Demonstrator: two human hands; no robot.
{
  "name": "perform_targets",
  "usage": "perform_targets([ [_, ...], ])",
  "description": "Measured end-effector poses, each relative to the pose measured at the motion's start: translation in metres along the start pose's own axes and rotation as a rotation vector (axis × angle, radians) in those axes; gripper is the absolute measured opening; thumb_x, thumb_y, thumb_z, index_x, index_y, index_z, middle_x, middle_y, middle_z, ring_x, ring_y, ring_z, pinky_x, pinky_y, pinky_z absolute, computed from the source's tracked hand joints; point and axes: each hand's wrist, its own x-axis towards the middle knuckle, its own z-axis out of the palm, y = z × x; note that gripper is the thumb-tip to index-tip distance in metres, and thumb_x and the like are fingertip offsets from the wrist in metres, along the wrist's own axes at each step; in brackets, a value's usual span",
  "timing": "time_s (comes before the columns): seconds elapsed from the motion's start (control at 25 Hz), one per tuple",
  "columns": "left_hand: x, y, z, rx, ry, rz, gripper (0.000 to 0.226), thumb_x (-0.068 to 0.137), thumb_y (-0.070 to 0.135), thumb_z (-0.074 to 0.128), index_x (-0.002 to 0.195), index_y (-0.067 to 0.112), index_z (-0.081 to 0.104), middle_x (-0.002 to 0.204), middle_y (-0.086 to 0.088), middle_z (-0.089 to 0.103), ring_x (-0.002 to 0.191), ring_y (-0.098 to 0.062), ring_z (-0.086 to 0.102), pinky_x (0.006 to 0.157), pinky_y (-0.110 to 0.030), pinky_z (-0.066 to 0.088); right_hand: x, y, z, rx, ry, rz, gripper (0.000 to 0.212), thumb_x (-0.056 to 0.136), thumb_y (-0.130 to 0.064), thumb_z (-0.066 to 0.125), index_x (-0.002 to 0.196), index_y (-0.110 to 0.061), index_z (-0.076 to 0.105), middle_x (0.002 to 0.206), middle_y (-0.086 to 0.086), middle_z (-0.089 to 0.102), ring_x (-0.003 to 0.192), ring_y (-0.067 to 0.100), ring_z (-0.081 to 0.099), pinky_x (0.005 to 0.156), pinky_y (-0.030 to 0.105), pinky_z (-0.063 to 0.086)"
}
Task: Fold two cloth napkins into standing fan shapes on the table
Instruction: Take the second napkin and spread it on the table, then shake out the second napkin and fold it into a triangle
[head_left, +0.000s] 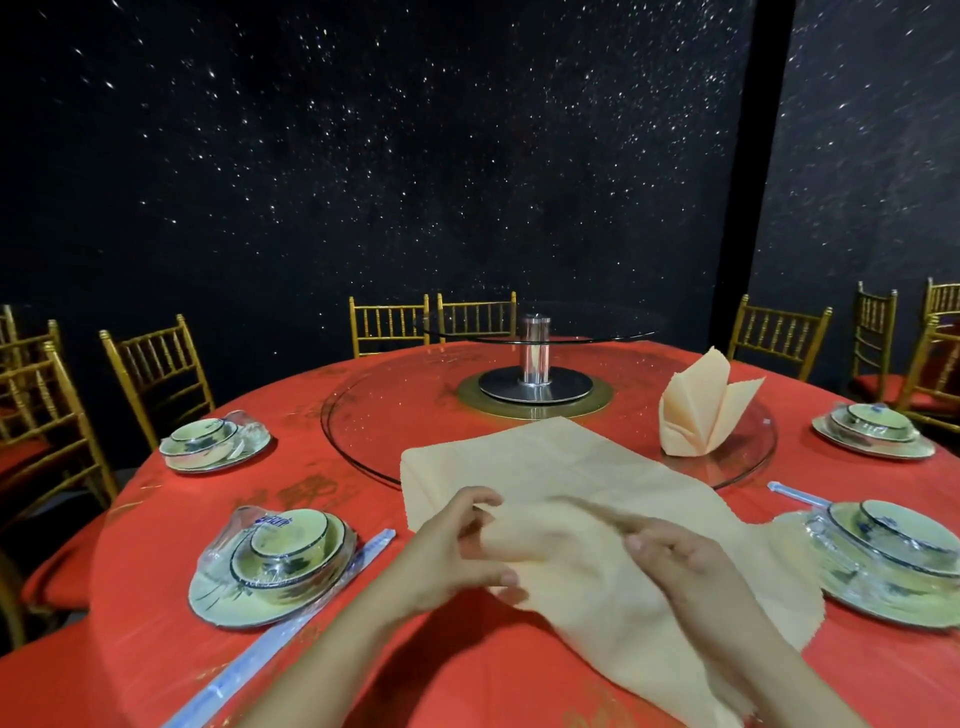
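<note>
Four wrapped place settings on the round table (156, 597), red cloth. Left to right:

- Far-left setting (213, 444): small bowl in a larger bowl on a plate, under clear plastic.
- Near-left setting (275, 566): same stack, a cup beside the bowls. Blue print on the wrap, too blurred to read. A sleeved chopstick pack (291, 629) lies touching its right rim, pointing towards the near table edge.
- Left hand (457, 551): fingers and thumb curled, pinching a raised fold of the open napkin (545, 467).
- The open napkin lies mostly flat at the near centre. Its far corner overlaps the glass turntable (363, 415); its near edge trails off the bottom of the view.
- Metal post (535, 353) at the turntable's centre carries a smaller glass disc.
- Right hand (691, 571): resting on the same fold, motion-blurred — can't tell if it is gripping or just pressing.
- Folded napkin (701, 410): standing upright on the turntable's right rim, well apart from the hands.
- Two right settings, near (893, 561) and far (875, 431), same wrapped stacks. The open napkin's right edge touches the near one.

Open red cloth between the near-left setting and the left hand. Gold chairs (156, 374) ring the table.
</note>
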Motion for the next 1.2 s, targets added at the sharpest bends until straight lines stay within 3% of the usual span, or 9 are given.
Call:
perform_targets([
  [0.12, 0.005, -0.045, -0.017, 0.663, 0.140, -0.057, 0.040, 0.079, 0.029, 0.067, 0.117, 0.023, 0.057, 0.122, 0.010, 0.056, 0.118, -0.010, 0.045, 0.089, -0.023, 0.028, -0.005, -0.023, -0.027, 0.248, 0.034, 0.096, 0.019, 0.076, -0.022, 0.065, 0.072, -0.005, 0.072, 0.080, 0.007, 0.075, 0.074, 0.013, 0.069, 0.062, 0.017, 0.053],
  [0.28, 0.014, -0.048, -0.044, 0.504, 0.240, 0.113, 0.013, 0.077, 0.027, 0.054, 0.088, 0.033, 0.052, 0.083, 0.004, 0.071, 0.078, -0.008, 0.059, 0.072, -0.021, 0.040, -0.015, -0.030, -0.044, 0.162, 0.006, 0.111, 0.072, 0.031, -0.062, 0.084, 0.079, -0.009, 0.074, 0.090, 0.017, 0.075, 0.079, 0.022, 0.071, 0.067, 0.026, 0.056],
  [0.44, -0.024, 0.023, -0.107, 0.352, 0.245, 0.279, 0.008, 0.079, 0.040, 0.052, 0.084, 0.035, 0.055, 0.083, 0.020, 0.062, 0.073, 0.002, 0.057, 0.066, -0.008, 0.042, -0.022, -0.031, -0.064, 0.260, 0.114, 0.150, 0.055, 0.034, -0.043, 0.090, 0.076, -0.010, 0.076, 0.088, 0.019, 0.074, 0.071, 0.024, 0.072, 0.055, 0.027, 0.058],
  [0.52, -0.057, 0.037, -0.118, 0.458, 0.210, 0.371, 0.012, 0.080, 0.051, 0.048, 0.082, 0.040, 0.054, 0.082, 0.026, 0.061, 0.073, 0.004, 0.056, 0.063, -0.007, 0.042, -0.026, -0.029, -0.063, 0.192, 0.056, 0.205, 0.071, 0.028, -0.049, 0.091, 0.081, -0.006, 0.074, 0.089, 0.023, 0.073, 0.076, 0.032, 0.071, 0.061, 0.034, 0.057],
  [0.64, -0.098, 0.015, -0.109, 0.742, 0.078, 0.249, 0.020, 0.083, 0.061, 0.046, 0.078, 0.043, 0.053, 0.079, 0.036, 0.056, 0.081, 0.014, 0.053, 0.063, -0.003, 0.040, -0.025, -0.035, -0.051, 0.126, -0.045, 0.263, 0.048, 0.058, -0.036, 0.084, 0.084, 0.003, 0.071, 0.085, 0.024, 0.073, 0.067, 0.027, 0.071, 0.054, 0.025, 0.055],
  [0.76, -0.102, -0.007, -0.097, 0.905, -0.036, 0.127, 0.010, 0.068, 0.036, 0.065, 0.069, 0.035, 0.054, 0.079, 0.016, 0.061, 0.082, 0.000, 0.057, 0.066, -0.009, 0.039, 0.000, -0.043, -0.030, -0.129, -0.163, 0.264, 0.071, 0.051, -0.059, 0.080, 0.083, 0.002, 0.066, 0.073, 0.008, 0.067, 0.062, 0.020, 0.059, 0.056, 0.025, 0.046],
  [0.88, -0.080, -0.007, -0.091, 0.686, -0.205, -0.218, 0.012, 0.083, 0.026, 0.058, 0.074, 0.033, 0.054, 0.069, 0.020, 0.056, 0.070, 0.005, 0.048, 0.063, -0.007, 0.035, 0.049, -0.037, -0.001, -0.412, -0.282, 0.197, 0.036, 0.080, -0.036, 0.066, 0.068, -0.004, 0.055, 0.063, 0.002, 0.041, 0.056, 0.010, 0.035, 0.054, 0.022, 0.029],
  [1.0, -0.028, -0.020, -0.079, 0.444, -0.060, -0.252, 0.010, 0.085, 0.025, 0.060, 0.076, 0.027, 0.055, 0.072, 0.011, 0.056, 0.065, -0.002, 0.047, 0.059, -0.014, 0.036, 0.108, -0.020, 0.039, -0.597, -0.260, 0.086, 0.035, 0.089, -0.016, 0.057, 0.056, -0.014, 0.044, 0.055, -0.005, 0.038, 0.048, 0.007, 0.030, 0.044, 0.017, 0.024],
  [1.2, 0.071, -0.060, -0.068, 0.540, 0.138, -0.386, 0.022, 0.088, 0.028, 0.055, 0.101, 0.010, 0.060, 0.108, -0.008, 0.062, 0.095, -0.025, 0.057, 0.077, -0.029, 0.043, 0.184, 0.033, 0.089, -0.542, -0.072, 0.144, 0.033, 0.077, -0.010, 0.063, 0.051, -0.016, 0.044, 0.053, -0.003, 0.044, 0.053, 0.014, 0.039, 0.054, 0.028, 0.029],
])
